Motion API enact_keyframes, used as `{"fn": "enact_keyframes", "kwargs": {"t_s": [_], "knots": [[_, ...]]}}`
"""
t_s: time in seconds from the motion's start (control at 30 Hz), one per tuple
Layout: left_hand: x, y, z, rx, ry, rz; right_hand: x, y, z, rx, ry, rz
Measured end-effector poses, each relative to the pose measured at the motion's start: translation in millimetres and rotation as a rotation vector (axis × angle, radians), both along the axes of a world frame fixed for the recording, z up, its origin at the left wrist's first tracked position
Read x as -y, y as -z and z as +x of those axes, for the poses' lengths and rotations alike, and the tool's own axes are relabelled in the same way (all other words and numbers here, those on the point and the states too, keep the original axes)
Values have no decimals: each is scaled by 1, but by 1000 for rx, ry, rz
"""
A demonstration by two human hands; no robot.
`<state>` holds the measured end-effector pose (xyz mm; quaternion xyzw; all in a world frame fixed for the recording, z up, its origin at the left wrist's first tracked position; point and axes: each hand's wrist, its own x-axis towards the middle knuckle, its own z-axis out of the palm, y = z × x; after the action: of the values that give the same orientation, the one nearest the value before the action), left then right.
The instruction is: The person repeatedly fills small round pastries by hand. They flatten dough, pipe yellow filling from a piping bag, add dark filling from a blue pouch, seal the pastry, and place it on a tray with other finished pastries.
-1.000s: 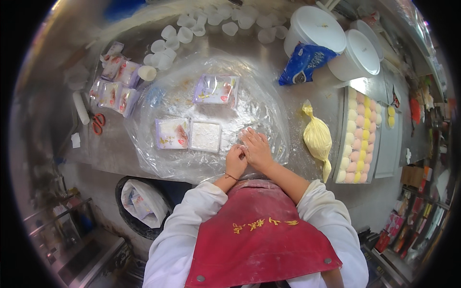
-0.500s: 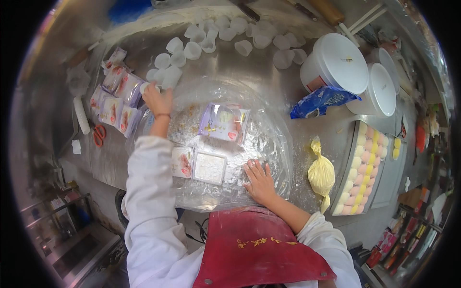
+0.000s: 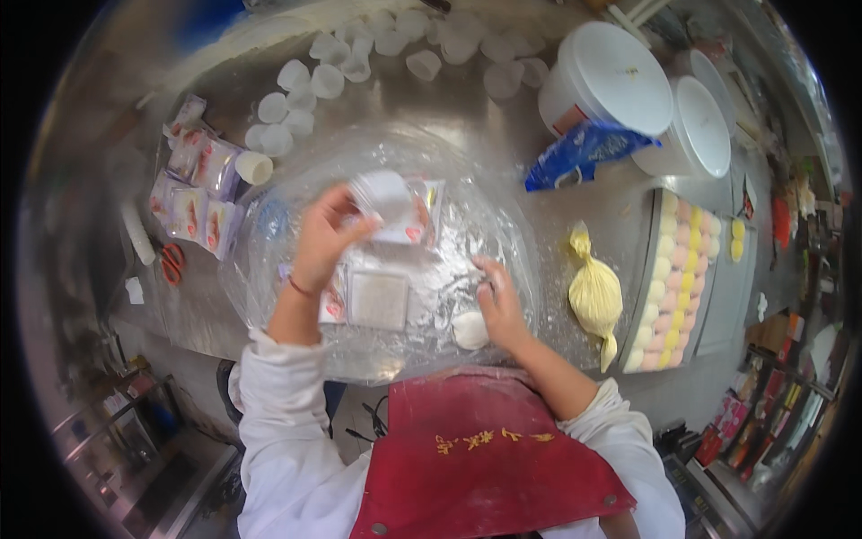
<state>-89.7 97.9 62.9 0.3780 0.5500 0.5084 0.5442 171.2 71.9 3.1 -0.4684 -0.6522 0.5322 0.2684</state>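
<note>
White cup (image 3: 382, 193) gripped in left hand (image 3: 323, 238); right hand (image 3: 498, 301) (fingers loose) presses plastic sheet (image 3: 503, 225).

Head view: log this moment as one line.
left hand: holds white cup | right hand: beside dough ball | surface: plastic sheet | nearby: yellow bag

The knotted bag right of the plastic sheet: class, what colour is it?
Yellow. The knotted bag shows best in the head view, lying on the steel counter.
</note>
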Motion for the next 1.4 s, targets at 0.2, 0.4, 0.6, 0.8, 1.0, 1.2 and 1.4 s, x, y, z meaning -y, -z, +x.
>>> {"fn": "enact_keyframes", "kwargs": {"t_s": [0.2,0.4,0.6,0.8,1.0,1.2,1.4], "knots": [[98,18,112,385,253,-370,25,-16,32,-375,-59,-729],[161,71,167,647,-204,-618,81,14,41,-88,270,-688],[139,111,171,-489,-322,-322,63,40,29,139,313,-143],[122,125,166,-733,-268,-229,50,49,26,277,299,-19],[124,116,164,-792,-167,-360,56,50,25,289,257,49],[118,102,187,-853,-37,322,60,56,28,228,264,68],[122,132,192,-666,-190,185,72,65,22,258,191,-9]]}}
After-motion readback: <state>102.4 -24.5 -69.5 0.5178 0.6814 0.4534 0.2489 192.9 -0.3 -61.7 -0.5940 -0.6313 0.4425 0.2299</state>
